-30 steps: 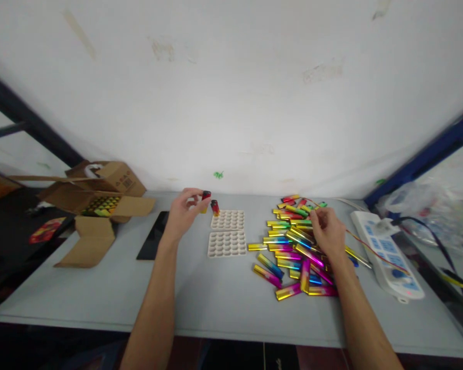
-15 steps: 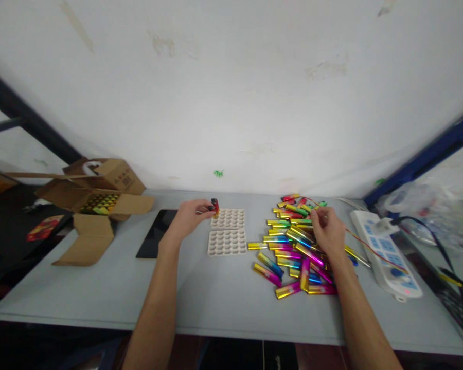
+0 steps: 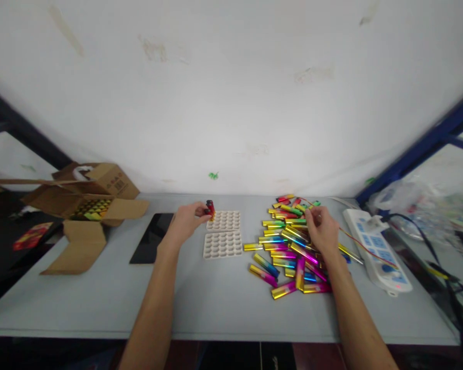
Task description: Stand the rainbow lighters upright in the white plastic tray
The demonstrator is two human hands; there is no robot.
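Note:
My left hand [image 3: 191, 221] is closed in a pinch around a red-and-yellow lighter [image 3: 211, 209] with a dark top. That lighter stands upright over the left side of the rear white tray [image 3: 227, 212], whose surface has rows of round hollows. A second white tray [image 3: 223, 256] of the same kind lies just in front. My right hand [image 3: 322, 228] is at the rear right of a pile of shiny lighters [image 3: 289, 246] in gold, pink, blue, green and red. Its thumb and fingers are bent together, and what they hold, if anything, cannot be made out.
A black flat panel [image 3: 151, 241] lies left of the trays. Farther left, an open cardboard box [image 3: 81, 241] contains several upright yellow items. A white power strip [image 3: 378, 257] with plugs and a thin red-yellow wire [image 3: 362, 244] is at the right. Behind the table rises a white wall [image 3: 231, 103].
The whole view has shifted slightly. My left hand still holds the lighter at the rear tray, now seen a little more clearly. My right hand remains over the pile.

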